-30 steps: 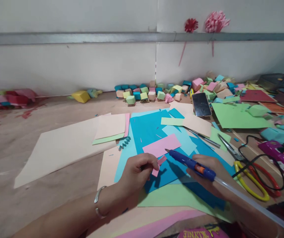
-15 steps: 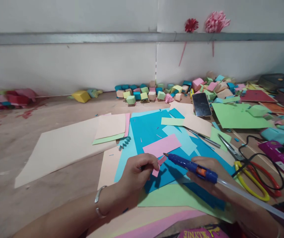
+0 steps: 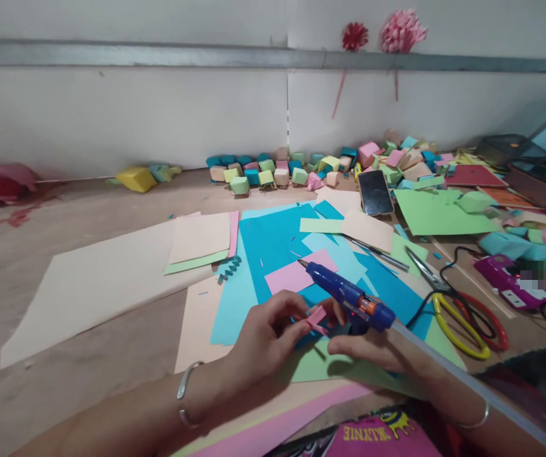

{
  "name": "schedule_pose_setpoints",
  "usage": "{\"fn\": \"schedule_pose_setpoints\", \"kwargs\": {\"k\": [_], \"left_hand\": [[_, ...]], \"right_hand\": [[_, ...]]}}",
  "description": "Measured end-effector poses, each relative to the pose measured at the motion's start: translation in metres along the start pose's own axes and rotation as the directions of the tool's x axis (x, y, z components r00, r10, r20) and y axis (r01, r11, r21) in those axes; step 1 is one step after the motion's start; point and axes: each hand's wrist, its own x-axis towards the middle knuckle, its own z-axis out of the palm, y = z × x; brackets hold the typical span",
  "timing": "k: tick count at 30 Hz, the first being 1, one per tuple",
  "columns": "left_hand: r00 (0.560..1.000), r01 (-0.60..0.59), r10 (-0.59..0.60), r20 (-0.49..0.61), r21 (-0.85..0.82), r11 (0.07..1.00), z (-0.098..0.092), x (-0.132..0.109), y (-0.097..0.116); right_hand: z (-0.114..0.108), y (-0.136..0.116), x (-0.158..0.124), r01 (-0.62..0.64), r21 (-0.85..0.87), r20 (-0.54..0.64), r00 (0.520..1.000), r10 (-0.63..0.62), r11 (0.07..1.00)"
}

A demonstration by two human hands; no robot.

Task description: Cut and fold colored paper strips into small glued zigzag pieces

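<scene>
Between the fingertips of my left hand (image 3: 266, 330), a small folded piece of pink paper (image 3: 317, 317) is pinched. My right hand (image 3: 378, 352) is wrapped around a blue glue gun (image 3: 339, 285), and its fingertips reach to the right side of the pink piece; whether they touch it I cannot tell. The gun's nozzle points up and left, above a flat pink paper rectangle (image 3: 282, 277). From the gun's back end trails a long clear glue stick (image 3: 463, 377). Beneath both hands lie blue paper (image 3: 263, 244) and green paper (image 3: 318, 363).
Scissors (image 3: 463, 324) with yellow and red handles lie at the right beside a purple power strip (image 3: 508, 282) and black cable. A phone (image 3: 375, 192) and a pen (image 3: 382, 254) rest farther back. Small paper boxes (image 3: 266, 172) line the wall. Beige sheets (image 3: 92, 285) cover the left.
My right hand has come closer to my left, its fingertips now beside the small pink piece. The glue gun's nozzle has moved up and away from that piece. The whole view has shifted slightly.
</scene>
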Motion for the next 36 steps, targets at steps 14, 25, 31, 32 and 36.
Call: {"fn": "schedule_pose_setpoints", "kwargs": {"k": [14, 25, 31, 32, 36], "left_hand": [[0.993, 0.044, -0.041, 0.109, -0.018, 0.999, 0.001, 0.002, -0.002], [0.991, -0.096, 0.065, 0.116, 0.287, 0.953, 0.001, 0.003, -0.002], [0.980, -0.180, 0.135, 0.147, 0.361, 0.915, 0.001, -0.001, -0.006], [0.980, -0.177, 0.132, 0.147, 0.363, 0.915, 0.001, -0.001, -0.006], [0.983, -0.136, 0.083, 0.166, 0.338, 0.931, 0.002, -0.001, -0.002]], "right_hand": [[0.016, 0.022, -0.001, -0.078, 0.054, -0.094, 0.992, 0.083, 0.996], [0.016, 0.023, -0.002, 0.003, -0.007, -0.031, 1.000, -0.004, 1.000], [0.018, 0.028, -0.004, 0.008, -0.070, -0.066, 0.998, -0.013, 0.998], [0.018, 0.029, -0.004, 0.014, -0.063, -0.073, 0.997, -0.019, 0.998], [0.018, 0.029, -0.005, 0.057, -0.059, -0.081, 0.995, -0.062, 0.997]]}}
